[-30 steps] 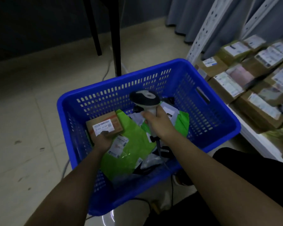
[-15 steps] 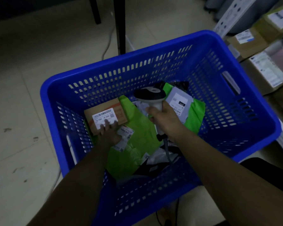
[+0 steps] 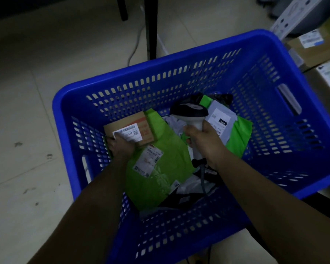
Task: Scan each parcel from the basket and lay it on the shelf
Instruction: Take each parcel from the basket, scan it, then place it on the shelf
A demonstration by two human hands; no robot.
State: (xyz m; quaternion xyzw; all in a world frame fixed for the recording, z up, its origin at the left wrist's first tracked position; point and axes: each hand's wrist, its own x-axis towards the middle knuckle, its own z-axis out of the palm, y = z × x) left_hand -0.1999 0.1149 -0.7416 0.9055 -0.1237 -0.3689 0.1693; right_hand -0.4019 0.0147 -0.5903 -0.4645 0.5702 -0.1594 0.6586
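Note:
A blue slotted basket (image 3: 259,60) stands on the floor with several parcels inside. My left hand (image 3: 121,144) grips the near edge of a small brown cardboard box (image 3: 141,128) with a white barcode label, at the basket's left. My right hand (image 3: 204,143) holds the white handle of a barcode scanner (image 3: 189,111), whose dark head sits above the parcels. A large green mailer bag (image 3: 160,168) lies between my hands. A grey parcel (image 3: 220,119) rests on another green bag at the right.
Cardboard boxes with labels (image 3: 312,46) lie on the shelf at the upper right, beside a white perforated shelf post (image 3: 293,16). Dark furniture legs (image 3: 151,27) and a cable stand beyond the basket. Tiled floor (image 3: 27,111) spreads to the left.
The view has tilted down and drawn closer to the basket. My left hand has slid further onto the brown box, covering part of its label. The scanner stays over the parcels.

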